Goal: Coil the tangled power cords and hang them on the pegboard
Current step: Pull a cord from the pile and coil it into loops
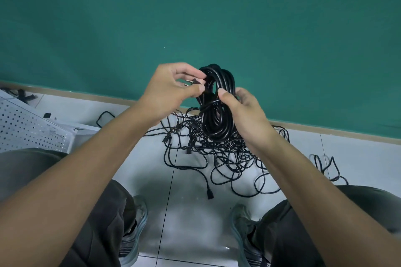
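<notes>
Fingers of the left hand (171,89) pinched the plug end (194,83) of a black cord just left of the coil (217,104), thumb and forefinger closed on it at frame centre. The right hand (243,112) gripped the coil from its right side, thumb pressed across the loops and the other fingers hidden behind them. The coil hung upright between the two hands, its loops gathered into a long oval in front of the green wall (195,17).

To finish this step well, the person would likely need to wrap the plug end snugly around the waist of the loops while the right thumb kept them from slipping apart; a loose wrap could let the bundle spring open before hanging.

Both forearms reached forward from the lower corners of the frame, converging at the coil, wrists slightly bent inward.

Below the hands, the tangled pile (219,158) of remaining cords lay on the tiled floor (191,212), between the person's shoes. The white pegboard (28,130) lay at the left edge of the frame, well apart from the coil, with no cord seen hanging on it.
</notes>
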Demonstrator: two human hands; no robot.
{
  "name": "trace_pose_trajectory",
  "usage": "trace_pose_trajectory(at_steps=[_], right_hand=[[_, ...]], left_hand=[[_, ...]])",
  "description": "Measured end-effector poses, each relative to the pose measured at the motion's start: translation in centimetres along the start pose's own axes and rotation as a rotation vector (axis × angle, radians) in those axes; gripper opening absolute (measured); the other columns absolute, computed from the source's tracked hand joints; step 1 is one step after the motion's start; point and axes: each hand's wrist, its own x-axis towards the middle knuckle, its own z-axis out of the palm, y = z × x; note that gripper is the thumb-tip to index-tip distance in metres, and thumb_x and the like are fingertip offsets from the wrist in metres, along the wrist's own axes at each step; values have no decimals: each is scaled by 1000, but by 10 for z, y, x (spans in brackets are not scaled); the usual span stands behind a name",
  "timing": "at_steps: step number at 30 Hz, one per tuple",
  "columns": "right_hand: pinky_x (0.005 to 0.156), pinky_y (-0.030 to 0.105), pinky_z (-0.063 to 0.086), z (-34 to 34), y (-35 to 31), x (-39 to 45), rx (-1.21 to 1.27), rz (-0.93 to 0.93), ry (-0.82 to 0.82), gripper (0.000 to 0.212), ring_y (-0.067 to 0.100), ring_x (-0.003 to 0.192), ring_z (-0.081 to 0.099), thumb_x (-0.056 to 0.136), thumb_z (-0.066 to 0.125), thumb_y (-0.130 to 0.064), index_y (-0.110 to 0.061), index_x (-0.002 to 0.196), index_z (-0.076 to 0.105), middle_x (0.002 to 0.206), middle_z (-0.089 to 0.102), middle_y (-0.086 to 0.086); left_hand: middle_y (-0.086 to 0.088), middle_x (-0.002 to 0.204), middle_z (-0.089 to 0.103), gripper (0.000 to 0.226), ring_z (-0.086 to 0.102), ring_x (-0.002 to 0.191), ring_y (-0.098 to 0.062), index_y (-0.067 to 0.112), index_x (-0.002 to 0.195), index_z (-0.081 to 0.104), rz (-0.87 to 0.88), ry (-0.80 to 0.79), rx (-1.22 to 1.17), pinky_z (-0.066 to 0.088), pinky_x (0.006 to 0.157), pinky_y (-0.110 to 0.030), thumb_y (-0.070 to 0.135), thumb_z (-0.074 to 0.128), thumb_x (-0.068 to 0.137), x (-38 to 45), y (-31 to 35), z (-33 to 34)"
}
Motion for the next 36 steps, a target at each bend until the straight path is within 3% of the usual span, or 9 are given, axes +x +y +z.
trace_pose_trajectory(at_steps=[5,10,14,18,22,24,27,31,36], right_hand=[[105,43,51,7,2,2,23,-14,-12,36,16,109,71,96,59,-52,-24,118,63,115,75,0],[89,34,56,9,-3,2,114,-10,-32,25,17,96,73,104,56,-39,-16,112,62,102,74,3],[92,37,58,14,-13,2,213,-2,-52,26,20,95,72,105,55,-33,-10,117,61,102,73,6],[106,47,52,18,-15,2,247,-4,-106,28,26,110,71,105,55,-36,-14,120,64,113,75,8],[113,51,44,28,-13,12,223,0,-133,58,25,123,65,93,65,-58,-18,135,60,129,70,7],[116,52,40,33,-10,20,180,20,-147,85,24,129,61,79,69,-75,-20,141,56,136,66,5],[112,50,44,41,-3,32,40,5,-200,57,21,121,66,94,51,-69,-24,127,65,125,72,0],[113,49,44,64,15,48,-195,-26,-262,68,12,124,62,85,42,-81,-39,137,56,135,65,-13],[109,33,38,97,57,72,-528,-77,-427,52,14,130,53,105,47,-49,-29,153,42,148,53,-5]], left_hand=[[2,105,71,27,71,79,-26,19,100,75,113,39,113,60,91,-43,1,82,82,-1,-1,3],[7,109,45,31,56,85,-12,29,104,75,309,178,277,51,89,-20,13,87,81,5,-5,-1],[8,116,50,39,55,101,-14,33,117,58,351,209,229,49,97,-32,20,79,87,2,-6,4],[6,131,59,56,58,120,-10,30,130,49,172,197,79,47,106,-35,44,77,83,5,-4,1],[12,107,71,34,74,92,-29,27,111,68,106,148,-35,60,89,-50,43,78,83,8,-8,-10],[19,100,71,24,74,94,-28,28,104,71,88,165,-31,62,85,-46,37,82,84,12,-11,-19],[26,94,68,28,70,98,-16,30,96,72,77,169,71,59,91,-46,47,82,76,23,-14,-42],[5,110,66,34,67,106,-22,31,96,68,45,196,272,60,85,-41,50,82,73,42,-29,-86],[-2,122,57,42,59,118,-25,24,114,65,-64,212,428,53,98,-49,38,86,81,49,-86,-139]])
